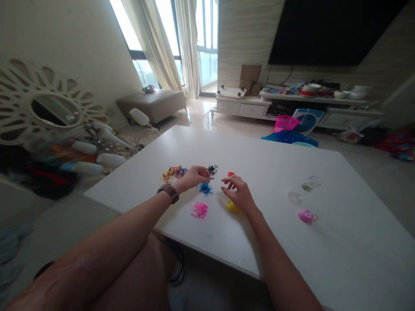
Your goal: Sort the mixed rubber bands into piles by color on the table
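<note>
My left hand (198,175), with a watch on the wrist, is closed in a pinch at a small black elastic band (212,178). Fingers apart and holding nothing, my right hand (237,190) hovers over the table between a red pile of bands (231,174) and a yellow pile of bands (232,208), partly hiding both. A black pile of bands (212,169) lies just beyond the left fingertips. Below that hand is a blue pile of bands (205,189), and nearer me a pink pile (199,210). A mixed-colour pile (173,173) sits to the left.
On the right of the white table (279,172) are a clear plastic container (314,182), a clear round piece (295,197) and a pink cup-like object (307,217). A pink basket (285,123) stands beyond the far edge. White lamp parts (110,160) crowd the left side.
</note>
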A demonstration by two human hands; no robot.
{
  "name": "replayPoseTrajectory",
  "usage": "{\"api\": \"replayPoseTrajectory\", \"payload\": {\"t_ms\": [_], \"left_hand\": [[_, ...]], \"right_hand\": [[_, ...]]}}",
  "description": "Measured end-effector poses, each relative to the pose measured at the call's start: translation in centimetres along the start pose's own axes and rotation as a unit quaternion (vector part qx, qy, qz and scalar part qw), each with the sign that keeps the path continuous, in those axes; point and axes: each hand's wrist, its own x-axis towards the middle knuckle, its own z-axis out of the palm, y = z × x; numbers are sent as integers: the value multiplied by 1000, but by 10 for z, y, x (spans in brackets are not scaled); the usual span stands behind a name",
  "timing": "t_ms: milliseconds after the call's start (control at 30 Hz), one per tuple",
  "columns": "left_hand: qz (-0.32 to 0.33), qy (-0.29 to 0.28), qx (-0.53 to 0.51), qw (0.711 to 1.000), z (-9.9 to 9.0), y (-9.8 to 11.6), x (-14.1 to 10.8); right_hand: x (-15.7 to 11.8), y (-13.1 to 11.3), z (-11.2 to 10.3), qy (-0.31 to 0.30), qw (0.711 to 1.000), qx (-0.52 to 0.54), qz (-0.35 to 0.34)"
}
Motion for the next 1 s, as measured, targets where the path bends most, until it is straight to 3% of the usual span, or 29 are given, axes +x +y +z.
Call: {"api": "replayPoseTrajectory", "payload": {"t_ms": [167, 333, 433, 600, 767, 867, 1000], "left_hand": [[-31, 171, -42, 984, -4, -10, 25], [-33, 227, -109, 967, 4, -8, 40], [-20, 223, -83, 971, -9, -5, 36], [2, 224, 3, 974, -53, -12, 15], [-1, 195, 229, 954, -95, -26, -9], [-1, 173, 297, 939, -109, -31, -21], [-13, 119, 314, 942, -113, -36, -33]], "right_hand": [[-3, 5, -2, 4, 1000, -5, 7], [-5, 9, -5, 9, 1000, -7, 8], [-5, 10, -7, 11, 1000, -9, 18], [-5, 11, -10, 21, 1000, -9, 11], [-4, 8, -10, 6, 999, -34, 3], [-4, 8, -9, -8, 999, -48, 0], [-3, 10, -8, -6, 998, -59, -7]]}}
